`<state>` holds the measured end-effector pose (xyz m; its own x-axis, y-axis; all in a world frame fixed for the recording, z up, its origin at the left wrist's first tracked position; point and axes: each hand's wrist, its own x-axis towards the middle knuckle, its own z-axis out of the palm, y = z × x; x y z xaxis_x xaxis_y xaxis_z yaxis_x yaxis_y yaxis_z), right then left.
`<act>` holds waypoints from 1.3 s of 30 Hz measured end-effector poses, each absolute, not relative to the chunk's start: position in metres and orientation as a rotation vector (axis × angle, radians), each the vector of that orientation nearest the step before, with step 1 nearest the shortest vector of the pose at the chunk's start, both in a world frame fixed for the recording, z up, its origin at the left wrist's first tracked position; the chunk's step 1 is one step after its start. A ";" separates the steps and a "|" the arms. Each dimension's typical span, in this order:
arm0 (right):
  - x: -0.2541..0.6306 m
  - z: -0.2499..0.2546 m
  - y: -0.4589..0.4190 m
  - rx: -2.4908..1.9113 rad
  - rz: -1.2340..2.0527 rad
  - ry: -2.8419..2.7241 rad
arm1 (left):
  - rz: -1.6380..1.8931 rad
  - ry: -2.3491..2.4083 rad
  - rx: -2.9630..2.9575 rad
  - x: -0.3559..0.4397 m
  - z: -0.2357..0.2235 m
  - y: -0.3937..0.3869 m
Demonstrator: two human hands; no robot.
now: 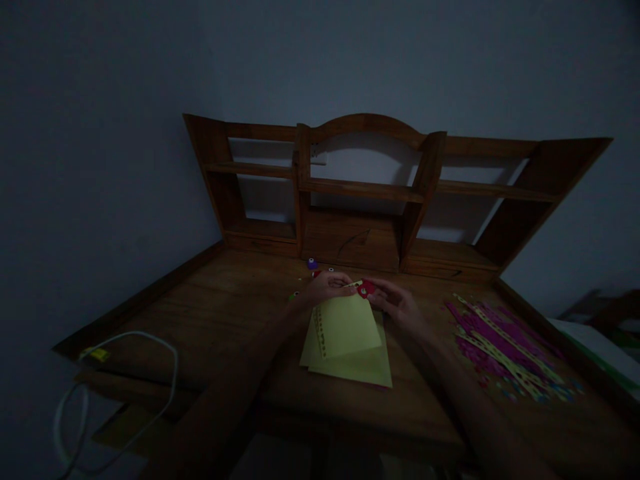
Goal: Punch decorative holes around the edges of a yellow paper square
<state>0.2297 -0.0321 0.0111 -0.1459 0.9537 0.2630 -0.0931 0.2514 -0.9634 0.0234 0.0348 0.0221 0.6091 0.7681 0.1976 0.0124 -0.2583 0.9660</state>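
My left hand [327,287] is closed on the top edge of a yellow paper sheet [350,327], whose left side carries a row of punched holes. My right hand [397,305] grips a small red craft punch [366,289] at the sheet's upper right corner. Fingers cover part of the punch and the paper edge. More yellow sheets [353,372] lie under the raised one on the desk. Just beyond my left hand sit a purple punch [311,263] and, partly hidden, a green one [295,295].
Right of my arm lies a pile of magenta strips [493,333] and yellow punched strips [500,360] with scattered paper bits. A white cable [175,367] loops over the desk's left front edge. A wooden shelf unit [350,193] stands along the back.
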 end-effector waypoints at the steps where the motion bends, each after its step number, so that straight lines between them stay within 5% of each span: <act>1: 0.230 0.011 -0.031 -0.881 1.153 -1.384 | 0.800 0.646 1.695 0.023 0.022 0.035; 27: 0.237 0.002 -0.013 -0.835 1.126 -0.993 | 0.578 0.622 1.845 0.022 0.015 0.035; 31: 0.243 -0.003 -0.008 -0.836 1.197 -0.962 | 0.861 0.712 1.862 0.027 0.014 0.040; 36: 0.242 -0.006 -0.005 -0.818 1.188 -0.965 | 1.788 0.979 1.919 0.023 0.028 0.035; 39: 0.241 -0.006 -0.005 -0.866 1.130 -0.965 | 1.790 0.952 2.088 0.015 0.034 0.018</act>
<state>0.2414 -0.0055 -0.0058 0.1426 0.9741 0.1755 -0.3250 0.2135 -0.9213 0.0148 0.0184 0.0339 0.0427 0.6041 0.7958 0.3222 -0.7623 0.5614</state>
